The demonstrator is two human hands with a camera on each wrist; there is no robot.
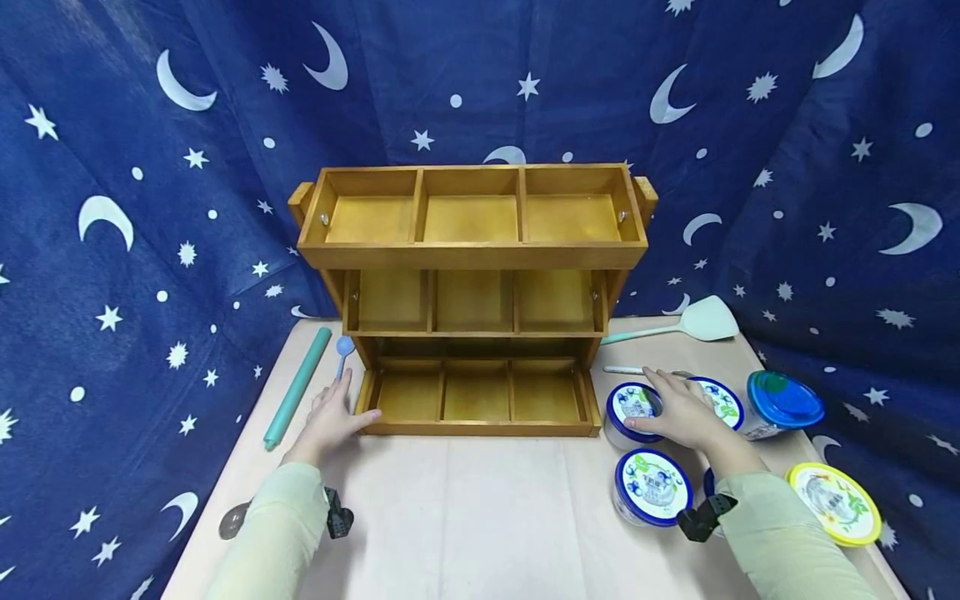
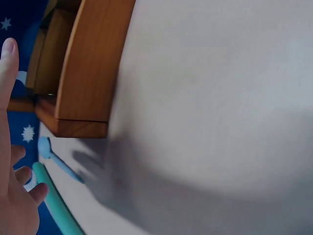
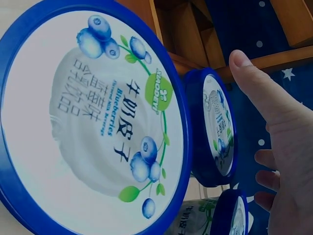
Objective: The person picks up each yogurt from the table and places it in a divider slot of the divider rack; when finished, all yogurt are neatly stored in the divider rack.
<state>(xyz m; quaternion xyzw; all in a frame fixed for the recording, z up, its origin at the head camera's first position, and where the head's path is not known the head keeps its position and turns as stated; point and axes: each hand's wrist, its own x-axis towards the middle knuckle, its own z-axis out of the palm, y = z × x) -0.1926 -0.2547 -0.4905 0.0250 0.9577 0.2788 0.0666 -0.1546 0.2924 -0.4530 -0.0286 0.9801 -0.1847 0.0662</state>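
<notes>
A three-tier wooden rack (image 1: pixel 472 257) with divided compartments stands at the back of the table. Beside its lower left corner is my left hand (image 1: pixel 330 421), fingers loosely spread and the thumb pointing at the bottom tier; nothing is held. A small blue spoon (image 2: pixel 45 147) lies just beyond those fingers. My right hand (image 1: pixel 686 410) hovers over a group of blue-lidded tubs, thumb extended and empty. The thumb overlaps the lid of one tub (image 1: pixel 633 402) in the head view. Closer to the front sits another blueberry-printed tub (image 3: pixel 93 122), large in the right wrist view.
A teal rod (image 1: pixel 297 390) lies on the left, with a dark round object (image 1: pixel 234 521) partly behind the sleeve. On the right are a pale turner (image 1: pixel 708 320), a white-handled utensil (image 1: pixel 622 369), a tilted blue-lidded tub (image 1: pixel 783 400) and a yellow-lidded tub (image 1: pixel 835 502). A starry blue cloth (image 1: pixel 450 83) hangs behind.
</notes>
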